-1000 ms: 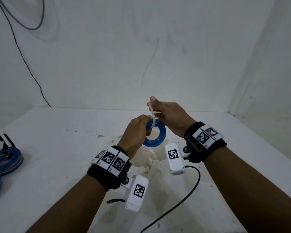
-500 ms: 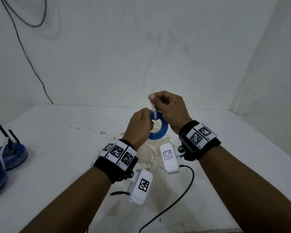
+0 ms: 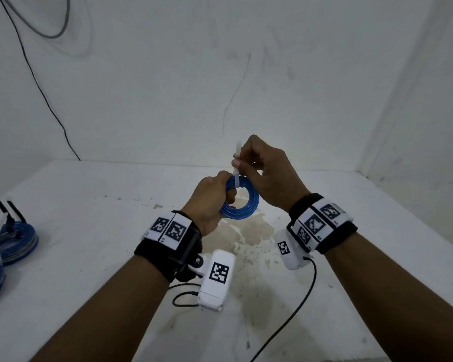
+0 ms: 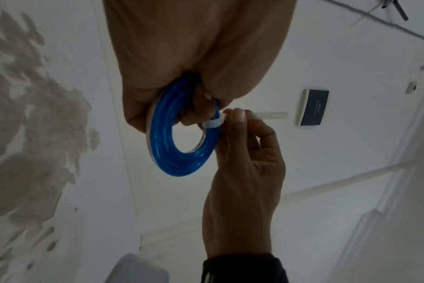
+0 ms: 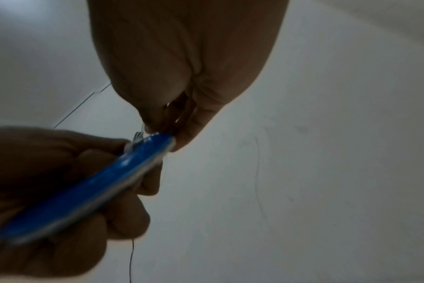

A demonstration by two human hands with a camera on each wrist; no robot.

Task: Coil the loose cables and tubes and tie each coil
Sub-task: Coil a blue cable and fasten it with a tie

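A small coil of blue tube (image 3: 246,205) (image 4: 162,134) (image 5: 85,187) is held above the white table. My left hand (image 3: 212,199) (image 4: 182,57) grips the coil's left side, fingers curled round it. A white zip tie (image 3: 236,173) (image 4: 213,122) wraps the coil's top. My right hand (image 3: 267,173) (image 4: 240,134) (image 5: 182,57) pinches the tie's tail, which sticks straight up past the fingertips (image 3: 238,152). In the right wrist view the coil is edge-on and blurred, and the tie is mostly hidden.
Tied blue coils (image 3: 13,241) with white and black tie tails lie at the table's left edge. A stained patch (image 3: 246,236) marks the table below my hands. Black camera leads (image 3: 293,309) trail toward me. A thin black cable (image 3: 37,82) hangs down the back wall.
Both hands and the coil have risen slightly. My right hand has drawn the tie tail upward, so the loop sits tighter on the coil.
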